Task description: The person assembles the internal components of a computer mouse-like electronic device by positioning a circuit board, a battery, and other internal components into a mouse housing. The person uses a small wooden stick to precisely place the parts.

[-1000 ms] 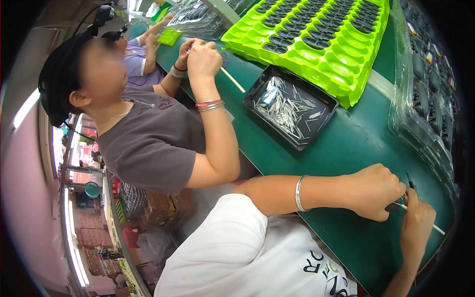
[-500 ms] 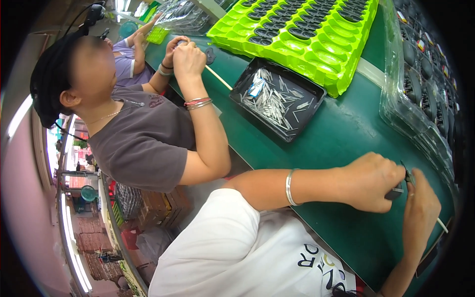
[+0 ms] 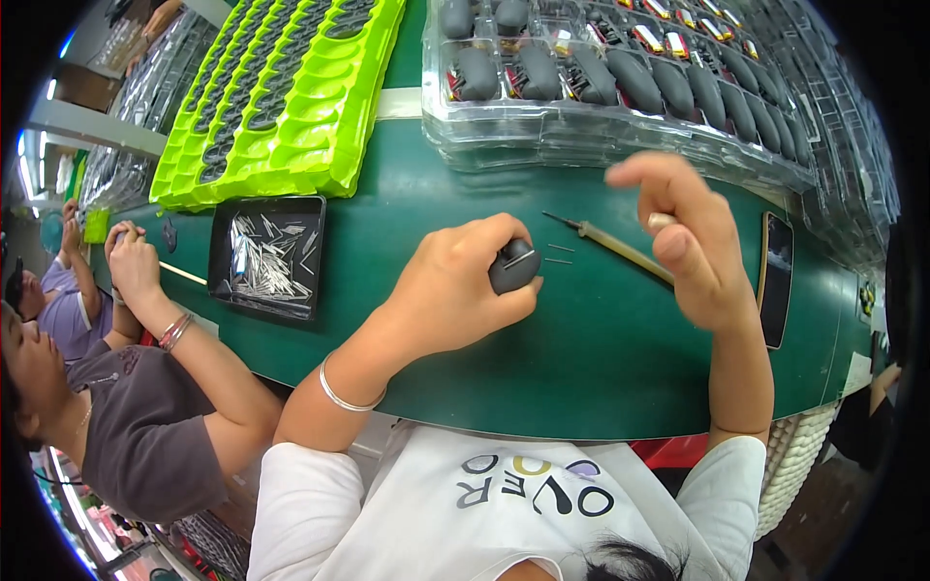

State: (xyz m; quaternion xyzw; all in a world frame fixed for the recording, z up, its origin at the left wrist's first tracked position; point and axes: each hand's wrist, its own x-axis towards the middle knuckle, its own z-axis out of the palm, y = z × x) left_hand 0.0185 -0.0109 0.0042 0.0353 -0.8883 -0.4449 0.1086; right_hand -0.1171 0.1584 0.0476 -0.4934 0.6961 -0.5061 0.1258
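My left hand [image 3: 450,281] is closed around a dark grey, rounded plastic casing [image 3: 513,266], which has a slot facing up; the fingers cover part of it. To its right, my right hand [image 3: 693,242] is raised above the table with its index finger stretched out and the other fingers partly curled. Nothing shows in it. Between the hands lies a pen-like tool [image 3: 625,254] with a tan handle and a thin dark tip, its rear end hidden by the right hand. Two thin metal pins [image 3: 560,254] rest beside the casing on the green table [image 3: 542,378].
A black tray [image 3: 312,290] of thin silver strips stands left, below a lime-green tray [image 3: 320,179] of dark parts. Clear plastic trays [image 3: 484,145] with grey casings fill the back. A phone [image 3: 775,281] lies right. A co-worker's hand [image 3: 136,266] is at far left.
The view has swung right. My hands, earlier close together at the casing, are apart; the right has let go of the tool, which lies on the table. The left still grips the casing.
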